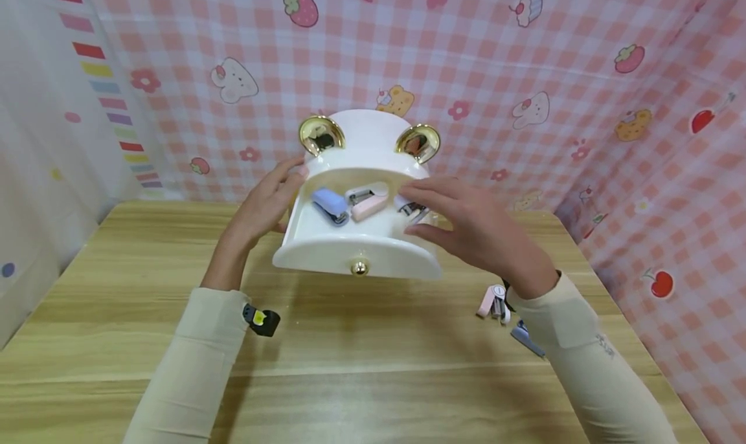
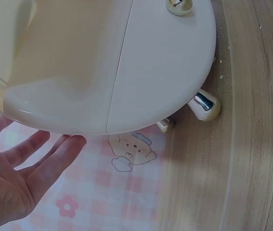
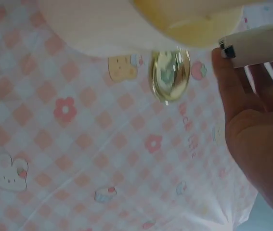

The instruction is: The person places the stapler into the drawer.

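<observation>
A white rounded box [image 1: 368,130] with two gold-rimmed ears stands at the back of the table, its drawer [image 1: 315,255] pulled out by a gold knob. Inside lie a blue mini stapler [image 1: 330,201] and a pink-and-white one [image 1: 372,204]. My right hand [image 1: 474,224] reaches over the drawer's right side and holds a pale mini stapler [image 3: 256,45] between thumb and fingers; its metal part shows in the head view. With extended fingers, my left hand [image 1: 263,204] touches the left side of the box, its fingertips [image 2: 76,142] against the white wall.
On the wooden table [image 1: 361,379], right of the box, lie a pink-and-white stapler [image 1: 488,299] and a blue stapler [image 1: 526,339], partly behind my right wrist. A pink checked cloth [image 1: 350,55] hangs close behind the box and along the right side.
</observation>
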